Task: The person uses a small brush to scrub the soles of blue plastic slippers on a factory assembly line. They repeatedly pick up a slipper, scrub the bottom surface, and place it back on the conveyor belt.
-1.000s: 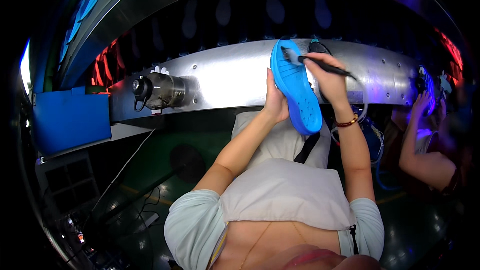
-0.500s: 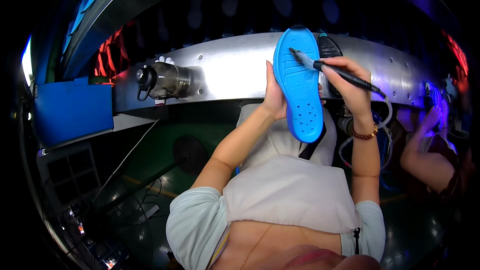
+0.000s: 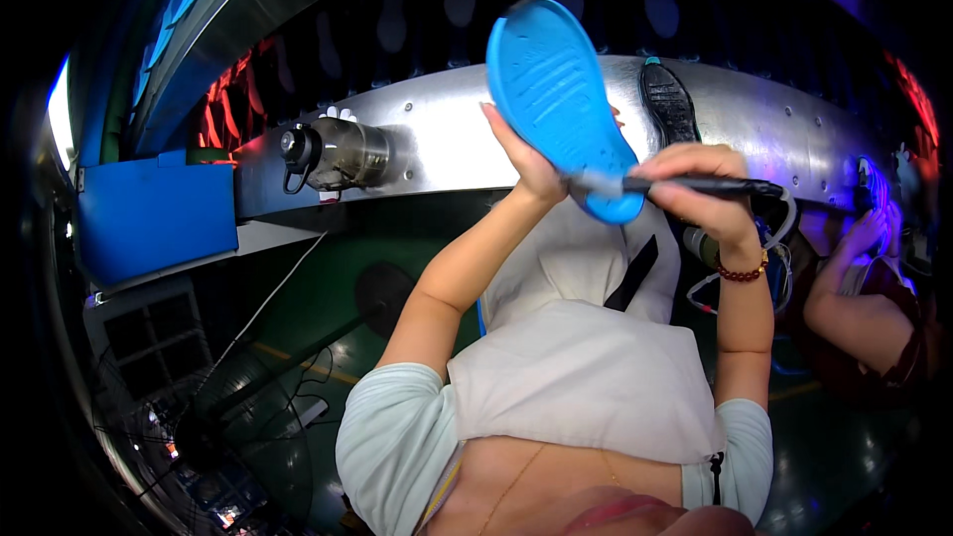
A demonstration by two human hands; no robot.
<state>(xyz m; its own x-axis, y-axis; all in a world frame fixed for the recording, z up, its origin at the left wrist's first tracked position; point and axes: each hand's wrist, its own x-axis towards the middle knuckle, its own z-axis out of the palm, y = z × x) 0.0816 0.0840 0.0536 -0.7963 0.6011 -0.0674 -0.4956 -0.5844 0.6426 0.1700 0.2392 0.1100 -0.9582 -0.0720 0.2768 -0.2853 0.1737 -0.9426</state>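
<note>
Blue shoe sole [image 3: 561, 104] is tilting upward-left in the left hand [image 3: 526, 164], fingers clasping its edge; the right hand [image 3: 695, 189] is pinching a dark brush [image 3: 685, 184] against its lower end.

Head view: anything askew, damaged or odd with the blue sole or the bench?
Nothing stands out. The left hand holds the blue sole upright and it looks whole. The right hand puts a dark brush to its lower end. A metal bottle lies on its side on the bench.
</note>
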